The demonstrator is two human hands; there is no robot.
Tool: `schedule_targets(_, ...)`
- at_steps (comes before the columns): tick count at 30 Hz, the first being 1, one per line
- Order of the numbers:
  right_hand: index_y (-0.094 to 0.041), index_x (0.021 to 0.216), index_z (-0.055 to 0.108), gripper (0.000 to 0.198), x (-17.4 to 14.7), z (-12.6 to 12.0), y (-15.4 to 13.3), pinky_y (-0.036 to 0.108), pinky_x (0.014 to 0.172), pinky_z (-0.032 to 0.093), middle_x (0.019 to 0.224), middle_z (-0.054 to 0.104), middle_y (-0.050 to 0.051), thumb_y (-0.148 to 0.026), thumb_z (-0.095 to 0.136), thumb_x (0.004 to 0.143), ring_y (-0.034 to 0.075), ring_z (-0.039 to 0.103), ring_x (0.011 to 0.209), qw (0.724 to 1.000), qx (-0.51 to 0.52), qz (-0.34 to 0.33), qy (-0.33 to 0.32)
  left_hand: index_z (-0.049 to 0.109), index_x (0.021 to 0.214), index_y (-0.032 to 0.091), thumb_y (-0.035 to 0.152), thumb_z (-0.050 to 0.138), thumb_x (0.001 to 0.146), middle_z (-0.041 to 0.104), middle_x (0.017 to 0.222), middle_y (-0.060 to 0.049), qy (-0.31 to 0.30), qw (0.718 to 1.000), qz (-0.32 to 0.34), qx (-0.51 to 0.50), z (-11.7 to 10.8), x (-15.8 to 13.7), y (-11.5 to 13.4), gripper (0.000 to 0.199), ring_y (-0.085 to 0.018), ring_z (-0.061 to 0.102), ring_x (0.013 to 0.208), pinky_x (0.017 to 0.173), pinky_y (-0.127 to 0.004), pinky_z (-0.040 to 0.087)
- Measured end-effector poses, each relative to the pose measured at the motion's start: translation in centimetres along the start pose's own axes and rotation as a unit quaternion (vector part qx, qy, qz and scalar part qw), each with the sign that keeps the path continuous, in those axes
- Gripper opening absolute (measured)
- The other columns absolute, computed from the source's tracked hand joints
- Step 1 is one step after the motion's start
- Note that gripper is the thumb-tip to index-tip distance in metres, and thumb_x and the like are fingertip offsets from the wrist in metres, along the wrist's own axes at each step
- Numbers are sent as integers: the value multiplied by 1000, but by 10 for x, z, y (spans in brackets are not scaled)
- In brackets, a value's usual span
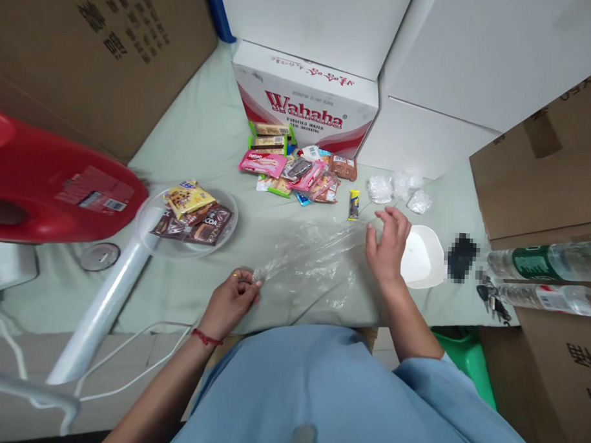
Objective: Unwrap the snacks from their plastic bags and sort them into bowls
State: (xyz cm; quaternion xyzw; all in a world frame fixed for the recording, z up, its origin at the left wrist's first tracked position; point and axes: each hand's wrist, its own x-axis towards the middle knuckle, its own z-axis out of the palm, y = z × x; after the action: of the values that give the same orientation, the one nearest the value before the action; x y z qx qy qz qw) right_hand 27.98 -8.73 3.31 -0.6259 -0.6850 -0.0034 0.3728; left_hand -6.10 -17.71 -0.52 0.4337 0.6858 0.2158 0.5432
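A thin clear plastic sheet or bag lies crumpled across the cloth in front of me. My left hand pinches its left end between thumb and fingers. At the far right end of the plastic, my right hand hovers with thumb and fingers apart; whether a fingertip touches the film I cannot tell. A small yellow wrapped bar lies just beyond that hand. To its right are crumpled clear plastic wads and a white square bowl. A pile of wrapped snacks sits farther back.
On the left, a clear round tub holds snack packets beside a plastic film roll, a round metal lid and a red jug. A Wahaha carton stands behind. Bottles and keys lie right.
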Motion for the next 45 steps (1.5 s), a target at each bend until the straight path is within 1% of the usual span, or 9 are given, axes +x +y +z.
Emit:
schedule_targets(4,-20,119,67,26,-54,-5,-42,44,95,54,105,71,11,-14,49,101,26,62,101,974,90,-141,-151,54,104,23,62,52,86,65,65,1,87,974,45,204,-4,-7,9,42,-22,62,59,58,-31,39)
schedule_targets(9,-17,134,68,33,-104,29,-54,47,112,52,145,64,15,-18,56,102,28,56,132,921,90,-191,-326,65,112,19,44,49,99,71,91,-8,285,874,242,310,6,-18,46,33,-25,68,82,69,-35,47)
schedule_targets(14,-20,139,67,38,-115,42,-46,50,124,42,148,64,12,-18,56,104,26,52,143,900,106,-214,-364,73,108,20,30,49,103,77,111,-11,154,807,463,333,60,5,74,27,-26,69,111,98,-41,51)
schedule_targets(19,-19,138,70,36,-124,24,-26,46,124,42,149,64,14,-18,56,104,24,51,146,876,109,-256,-394,63,144,15,34,40,105,60,155,-16,86,834,374,398,94,55,67,49,-33,47,151,126,-59,27)
schedule_targets(25,-21,134,71,34,-140,-25,0,47,122,45,150,65,12,-18,62,102,22,55,145,862,193,-215,-416,44,161,21,39,28,108,42,169,-14,86,846,314,421,83,73,53,59,-31,37,158,129,-68,9)
schedule_targets(30,-22,132,72,34,-121,-44,16,52,116,51,147,67,13,-18,57,102,26,61,139,900,219,-128,-355,41,163,24,43,28,108,28,175,-13,107,846,300,428,80,64,44,60,-31,28,162,129,-66,7)
schedule_targets(34,-18,131,72,34,-97,-43,30,56,117,50,152,62,16,-18,53,104,30,55,144,919,117,-105,-361,38,165,26,43,28,109,31,174,-13,126,844,287,435,74,57,37,60,-31,27,162,129,-67,-2)
schedule_targets(39,-21,118,77,28,-51,-36,38,47,101,57,123,78,11,-24,53,105,27,70,116,919,97,-50,-379,38,165,28,43,30,108,31,174,-11,100,839,289,451,60,52,26,59,-31,30,161,129,-68,2)
schedule_targets(45,-19,116,72,27,29,40,28,33,81,54,86,77,6,-33,56,101,21,71,80,931,126,176,-293,40,164,24,42,31,108,32,173,-12,107,832,307,450,58,51,18,59,-31,31,161,129,-69,3)
